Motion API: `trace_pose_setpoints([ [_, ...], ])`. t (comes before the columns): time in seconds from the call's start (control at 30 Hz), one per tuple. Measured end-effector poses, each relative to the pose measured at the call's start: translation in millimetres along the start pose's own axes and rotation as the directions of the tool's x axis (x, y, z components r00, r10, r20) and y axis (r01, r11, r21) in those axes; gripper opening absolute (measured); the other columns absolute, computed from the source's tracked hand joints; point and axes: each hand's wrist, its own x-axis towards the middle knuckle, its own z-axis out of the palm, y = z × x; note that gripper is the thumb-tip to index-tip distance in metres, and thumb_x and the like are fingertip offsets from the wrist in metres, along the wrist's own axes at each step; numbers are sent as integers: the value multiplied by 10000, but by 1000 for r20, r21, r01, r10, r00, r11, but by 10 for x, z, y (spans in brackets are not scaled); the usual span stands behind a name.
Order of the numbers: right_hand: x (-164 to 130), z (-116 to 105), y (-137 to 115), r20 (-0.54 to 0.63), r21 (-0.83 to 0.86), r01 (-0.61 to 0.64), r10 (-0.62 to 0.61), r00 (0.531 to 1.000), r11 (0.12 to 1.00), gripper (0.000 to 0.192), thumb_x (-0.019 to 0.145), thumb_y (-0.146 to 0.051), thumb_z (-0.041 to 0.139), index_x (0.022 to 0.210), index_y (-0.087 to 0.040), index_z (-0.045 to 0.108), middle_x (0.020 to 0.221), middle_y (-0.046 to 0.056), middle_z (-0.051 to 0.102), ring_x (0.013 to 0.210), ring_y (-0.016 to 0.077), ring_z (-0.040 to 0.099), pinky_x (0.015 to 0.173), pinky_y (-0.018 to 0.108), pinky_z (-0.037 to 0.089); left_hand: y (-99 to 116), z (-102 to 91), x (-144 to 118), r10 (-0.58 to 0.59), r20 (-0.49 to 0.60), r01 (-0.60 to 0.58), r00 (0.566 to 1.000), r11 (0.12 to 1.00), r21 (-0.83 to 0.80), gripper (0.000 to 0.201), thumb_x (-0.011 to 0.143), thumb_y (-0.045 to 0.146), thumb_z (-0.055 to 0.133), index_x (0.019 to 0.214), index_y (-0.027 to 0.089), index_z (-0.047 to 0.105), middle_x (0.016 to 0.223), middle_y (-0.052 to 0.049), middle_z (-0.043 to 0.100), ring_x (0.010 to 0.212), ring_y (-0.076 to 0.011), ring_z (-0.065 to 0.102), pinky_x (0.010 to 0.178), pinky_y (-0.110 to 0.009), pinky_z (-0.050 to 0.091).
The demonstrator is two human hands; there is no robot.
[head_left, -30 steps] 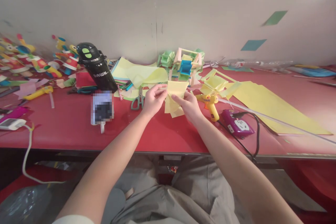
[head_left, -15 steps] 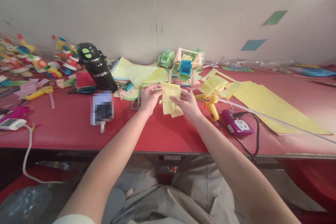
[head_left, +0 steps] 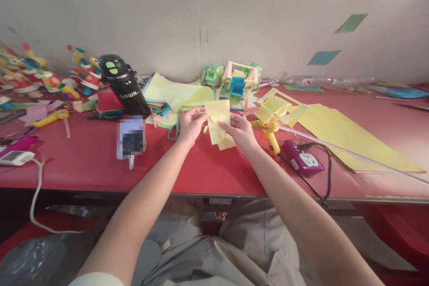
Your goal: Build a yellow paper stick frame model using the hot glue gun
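Yellow paper (head_left: 217, 121) is pinched by both hands, left hand (head_left: 190, 126) and right hand (head_left: 240, 133). Uneven pulling could tear it or skew the fold; the glue gun (head_left: 269, 133) just right of the right hand could snag it.

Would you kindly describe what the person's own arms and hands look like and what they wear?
Both forearms are bare. The left hand and right hand wear no gloves, and no rings or watch show. A pale sleeve edge shows at the left upper arm.
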Motion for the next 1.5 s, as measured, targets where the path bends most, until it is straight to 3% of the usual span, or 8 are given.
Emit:
trace_pose_setpoints([
  [0.43,-24,30,-44,-61,-4,34,-35,998,999,482,610,-455,859,969,-196,668,970,92,759,897,267,723,786,418,603,3,5,3,23,-18,-23,1000,1000,3,206,685,219,724,872,161,660,798,-42,747,769,-194,732,780,-345,593],
  [0.57,-19,11,-32,-93,-17,65,-66,993,998,403,668,-444,823,939,-202,648,951,85,753,940,259,714,774,393,599,10,-7,13,26,4,-25,1000,999,-28,204,686,226,729,866,163,655,811,-38,748,790,-188,732,782,-334,595],
  [0.87,-25,21,-32,-91,-14,50,-51,995,999,369,679,-418,812,933,-215,638,888,60,754,861,242,719,740,398,597,7,-31,45,39,-80,-41,996,999,-20,193,678,222,738,837,155,652,788,-43,734,748,-188,726,730,-327,595],
  [1.1,-18,4,-34,-88,25,30,-28,996,999,373,683,-416,815,954,-219,652,885,56,755,855,234,721,819,428,585,-13,-66,59,50,-65,-50,997,999,14,220,691,247,742,874,155,663,825,-55,740,780,-194,726,740,-326,593],
  [1.3,-42,22,-115,-9,23,-105,106,994,994,423,691,-542,779,907,-185,706,965,95,750,914,261,716,802,388,580,-9,-46,9,35,61,-35,997,999,-9,292,692,285,759,935,150,671,857,-68,757,807,-203,729,807,-355,584],
  [1.5,-65,29,-130,-2,35,-199,199,980,979,452,593,-496,857,876,-161,749,918,113,763,862,285,717,724,369,578,-57,-61,-14,6,192,-21,981,997,75,315,720,323,758,983,161,695,877,-66,762,800,-190,714,786,-325,567],
])
